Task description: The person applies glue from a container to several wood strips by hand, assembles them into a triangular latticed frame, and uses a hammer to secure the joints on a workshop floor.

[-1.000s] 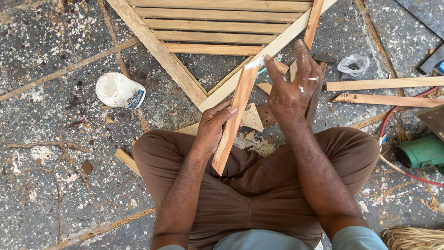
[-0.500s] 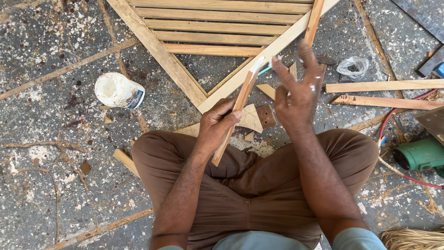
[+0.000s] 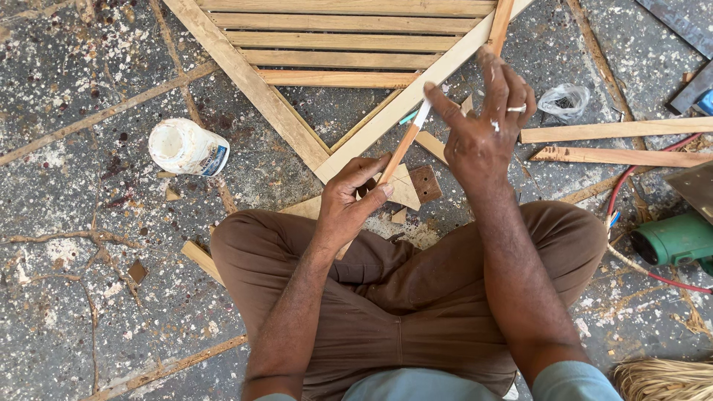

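The left hand [image 3: 349, 200] grips the lower part of a narrow, light-brown wooden strip [image 3: 401, 148], fingers closed around it. The strip rises tilted above the lap. The right hand [image 3: 483, 134] has fingers spread apart, index fingertip touching the strip's white-coated upper end.

left hand [image 3: 349, 200]: fingers curled shut, held above crossed legs | right hand [image 3: 483, 130]: raised, fingers spread, thumb extended leftward
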